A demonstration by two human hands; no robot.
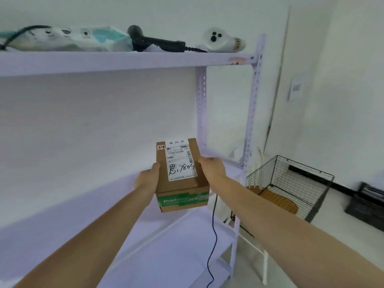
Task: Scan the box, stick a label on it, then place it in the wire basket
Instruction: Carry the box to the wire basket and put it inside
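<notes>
A brown cardboard box (181, 196) with green tape on its front and a white shipping label on top, plus a small pink tag at its top left corner, is held above the middle shelf. My left hand (146, 179) grips its left side and my right hand (213, 167) grips its right side. A black wire basket (291, 183) stands on the floor to the right, with brown parcels inside. A black handheld scanner (153, 41) lies on the top shelf, its cable trailing right.
White metal shelving (124, 61) fills the left and centre. On the top shelf lie a blue-and-white package (79, 38) and a white tape-like device (222, 41). A dark cable (214, 235) hangs past the lower shelf. A black object (365, 202) sits far right.
</notes>
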